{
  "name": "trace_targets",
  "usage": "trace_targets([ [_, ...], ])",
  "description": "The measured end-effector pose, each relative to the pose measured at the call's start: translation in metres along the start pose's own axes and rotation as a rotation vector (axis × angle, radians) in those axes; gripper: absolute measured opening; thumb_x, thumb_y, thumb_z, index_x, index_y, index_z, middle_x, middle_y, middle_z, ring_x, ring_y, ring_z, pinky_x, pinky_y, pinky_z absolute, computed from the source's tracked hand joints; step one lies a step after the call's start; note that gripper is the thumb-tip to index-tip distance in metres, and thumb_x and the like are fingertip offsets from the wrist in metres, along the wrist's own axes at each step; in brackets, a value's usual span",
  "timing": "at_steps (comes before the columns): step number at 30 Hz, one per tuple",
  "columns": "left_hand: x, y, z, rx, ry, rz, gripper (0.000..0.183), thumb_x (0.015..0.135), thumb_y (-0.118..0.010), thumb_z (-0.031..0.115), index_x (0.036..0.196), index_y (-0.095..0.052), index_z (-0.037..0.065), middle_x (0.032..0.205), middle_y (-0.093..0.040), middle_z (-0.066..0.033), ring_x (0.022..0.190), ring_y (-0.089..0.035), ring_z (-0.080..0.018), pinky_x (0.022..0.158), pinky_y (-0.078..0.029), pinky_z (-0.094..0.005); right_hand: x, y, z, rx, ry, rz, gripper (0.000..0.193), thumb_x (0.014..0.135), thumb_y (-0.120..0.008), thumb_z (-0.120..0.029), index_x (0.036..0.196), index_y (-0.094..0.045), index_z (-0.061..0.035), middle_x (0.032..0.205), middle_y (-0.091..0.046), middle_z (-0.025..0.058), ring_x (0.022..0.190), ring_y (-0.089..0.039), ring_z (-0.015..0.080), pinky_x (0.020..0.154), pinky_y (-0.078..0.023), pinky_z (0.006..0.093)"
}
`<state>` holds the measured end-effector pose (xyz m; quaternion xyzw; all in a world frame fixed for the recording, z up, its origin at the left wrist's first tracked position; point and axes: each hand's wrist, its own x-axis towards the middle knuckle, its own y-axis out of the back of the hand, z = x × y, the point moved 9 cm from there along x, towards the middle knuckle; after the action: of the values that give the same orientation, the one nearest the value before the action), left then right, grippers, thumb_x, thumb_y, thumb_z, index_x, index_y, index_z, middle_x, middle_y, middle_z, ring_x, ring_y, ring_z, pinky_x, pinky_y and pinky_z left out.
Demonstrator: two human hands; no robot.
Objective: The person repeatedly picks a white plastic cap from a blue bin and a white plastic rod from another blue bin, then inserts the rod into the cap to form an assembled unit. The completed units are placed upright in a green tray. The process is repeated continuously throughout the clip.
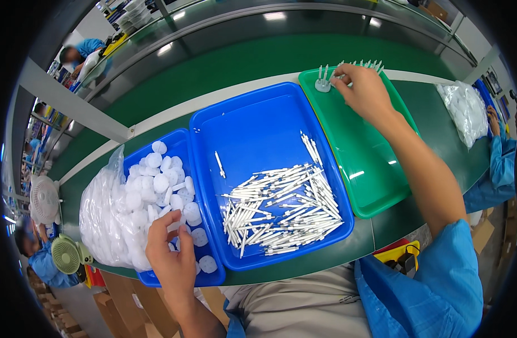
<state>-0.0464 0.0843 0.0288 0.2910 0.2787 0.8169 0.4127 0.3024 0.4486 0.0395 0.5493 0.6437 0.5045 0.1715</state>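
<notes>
Two blue rectangular plastic trays (pixel 241 135) hold uncounted heaps of round white discs (pixel 161 183) and slim white rods (pixel 292 197). The left hand's (pixel 171 256) fingers curl, slightly parted, at the discs; the right hand's (pixel 364 93) narrow beside one rod-bearing white disc (pixel 322 86) in one green plastic tray (pixel 365 152); whether either grips anything, I cannot tell.

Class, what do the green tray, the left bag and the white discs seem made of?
Green tray: probably glossy plastic, showing bright reflections. Left bag: likely thin, shiny plastic film, translucent and wrinkled. White discs: perhaps matt plastic, looking pale and dull; uncertain.
</notes>
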Motion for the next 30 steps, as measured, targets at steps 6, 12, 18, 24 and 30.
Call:
trace_targets([
  [6,-0.006,-0.001,-0.002,-0.032,-0.003,0.025,0.021,0.107,-0.069,-0.005,0.127,-0.074,-0.005,0.127,-0.079,-0.0151,0.114,-0.076,-0.0228,0.091,-0.066,-0.0355,0.012,-0.021,0.003,0.022,0.013,-0.044,0.015,0.102,-0.079,-0.012,0.098,-0.081,0.0021,0.079,-0.079,0.0157,0.061,-0.074,0.0257,0.061,-0.057,0.0402],
  [12,-0.006,0.0,0.001,-0.009,-0.042,0.076,0.021,0.107,-0.07,-0.003,0.127,-0.076,-0.003,0.121,-0.081,-0.0159,0.103,-0.078,-0.0262,0.086,-0.062,-0.0365,0.015,-0.018,-0.006,0.025,0.066,-0.043,0.017,0.098,-0.079,-0.011,0.09,-0.08,0.0032,0.075,-0.078,0.0177,0.064,-0.077,0.0315,0.064,-0.06,0.0432],
  [18,-0.008,0.005,0.003,-0.095,-0.009,0.158,0.021,0.112,-0.069,0.001,0.131,-0.075,-0.004,0.12,-0.081,-0.0123,0.101,-0.076,-0.0184,0.087,-0.061,-0.0325,-0.006,0.004,-0.012,-0.005,-0.015,-0.082,0.017,0.097,-0.08,-0.013,0.094,-0.083,0.0036,0.083,-0.082,0.0206,0.074,-0.082,0.0333,0.07,-0.064,0.0442],
  [24,-0.016,-0.017,0.018,-0.451,0.08,0.103,0.035,0.111,-0.072,0.0,0.146,-0.065,-0.006,0.119,-0.079,-0.0118,0.102,-0.075,-0.0117,0.087,-0.059,-0.0241,-0.114,0.015,-0.118,0.32,0.331,-0.352,0.015,0.096,-0.085,-0.015,0.099,-0.085,-0.0004,0.091,-0.081,0.016,0.083,-0.078,0.0324,0.079,-0.062,0.0449],
  [30,-0.014,-0.057,0.047,-0.612,0.105,-0.14,0.031,0.11,-0.073,-0.002,0.14,-0.068,-0.006,0.116,-0.081,-0.0115,0.103,-0.075,-0.0117,0.09,-0.057,-0.0234,-0.178,-0.014,-0.163,0.199,0.449,-0.413,0.017,0.094,-0.084,-0.016,0.103,-0.079,-0.0024,0.104,-0.068,0.0141,0.106,-0.066,0.0338,0.093,-0.057,0.0438],
])
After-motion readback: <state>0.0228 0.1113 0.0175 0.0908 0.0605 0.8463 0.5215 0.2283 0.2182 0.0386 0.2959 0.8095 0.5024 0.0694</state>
